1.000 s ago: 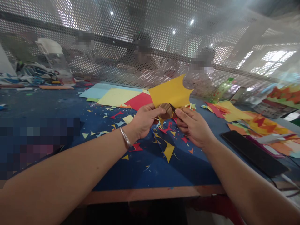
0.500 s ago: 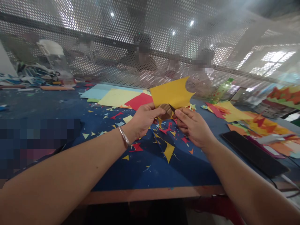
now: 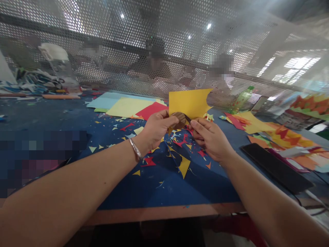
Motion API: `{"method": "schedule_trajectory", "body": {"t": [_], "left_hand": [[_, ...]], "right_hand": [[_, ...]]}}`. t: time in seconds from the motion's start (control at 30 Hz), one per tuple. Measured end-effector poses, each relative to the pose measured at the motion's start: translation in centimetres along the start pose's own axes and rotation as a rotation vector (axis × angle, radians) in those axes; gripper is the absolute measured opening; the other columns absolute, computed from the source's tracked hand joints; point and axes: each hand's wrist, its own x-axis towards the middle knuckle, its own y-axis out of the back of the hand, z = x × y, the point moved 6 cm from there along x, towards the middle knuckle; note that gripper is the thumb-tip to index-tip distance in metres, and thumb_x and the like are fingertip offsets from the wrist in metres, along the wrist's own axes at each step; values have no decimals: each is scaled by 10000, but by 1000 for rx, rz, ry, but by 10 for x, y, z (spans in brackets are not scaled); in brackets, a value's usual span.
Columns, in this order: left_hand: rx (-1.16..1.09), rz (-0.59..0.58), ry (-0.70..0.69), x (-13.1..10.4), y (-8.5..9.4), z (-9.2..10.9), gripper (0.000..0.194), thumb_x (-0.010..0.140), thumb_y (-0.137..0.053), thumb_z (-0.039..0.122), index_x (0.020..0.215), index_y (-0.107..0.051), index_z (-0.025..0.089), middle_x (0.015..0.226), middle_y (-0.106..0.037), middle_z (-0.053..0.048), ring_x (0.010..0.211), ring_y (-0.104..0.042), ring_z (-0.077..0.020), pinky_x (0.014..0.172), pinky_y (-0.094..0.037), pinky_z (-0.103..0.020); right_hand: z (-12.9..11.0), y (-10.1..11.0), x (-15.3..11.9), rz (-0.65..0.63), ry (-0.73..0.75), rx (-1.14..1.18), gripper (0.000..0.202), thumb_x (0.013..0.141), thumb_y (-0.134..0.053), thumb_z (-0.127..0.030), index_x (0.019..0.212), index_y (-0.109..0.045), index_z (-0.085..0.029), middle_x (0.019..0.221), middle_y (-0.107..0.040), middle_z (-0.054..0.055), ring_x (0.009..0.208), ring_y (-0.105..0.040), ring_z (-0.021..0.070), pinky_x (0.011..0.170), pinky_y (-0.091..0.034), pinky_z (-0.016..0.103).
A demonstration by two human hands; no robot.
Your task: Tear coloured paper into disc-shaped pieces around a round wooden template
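My left hand (image 3: 156,130), with a silver bangle at the wrist, pinches a sheet of yellow paper (image 3: 189,100) together with a round brown disc (image 3: 179,120). The disc has a ribbed surface and lies against the lower part of the paper, under my thumb. Curved bites are cut out of the paper's right edge. My right hand (image 3: 208,135) is closed on a slim dark tool (image 3: 187,118) whose kind I cannot make out; its tip meets the right side of the disc. Yellow, red and pale paper scraps (image 3: 184,166) lie beneath both hands.
Blue, pale yellow and red sheets (image 3: 128,107) lie behind my left hand. To the right are a black phone (image 3: 276,168) with a cable, cut paper strips (image 3: 290,137) and a green-capped bottle (image 3: 241,99). A white-lidded bottle (image 3: 60,67) stands back left. Behind a perforated screen (image 3: 115,41), people sit.
The yellow paper has tilted, its top edge now closer to level, and the disc has shifted slightly left with it. Both hands keep their hold.
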Motion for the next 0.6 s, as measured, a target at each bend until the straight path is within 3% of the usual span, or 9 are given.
{"method": "schedule_trajectory", "body": {"t": [0.2,0.4,0.6], "left_hand": [[-2,-45,-1,1,1,-6,137,705,-700,165,841,-704,157,840,-704,-40,719,-602,-113,661,-421,-259],[-18,-22,35,-3,-1,-6,38,707,-710,170,730,-679,172,731,-643,-7,627,-521,-89,599,-358,-258],[-64,-26,78,-5,-7,-8,50,717,-705,144,757,-703,174,730,-658,7,615,-534,-78,600,-361,-242]], "right_hand": [[0,0,-1,4,1,-8,377,820,-712,-517,750,-551,-183,577,-281,-86,476,-211,42,406,-146,181],[2,-1,0,-9,-1,-14,380,847,-680,-523,743,-508,-200,584,-268,-82,481,-193,52,405,-130,191],[2,-5,0,-29,-26,47,427,845,-660,-573,740,-446,-219,567,-228,-90,476,-138,57,408,-96,203]]}}
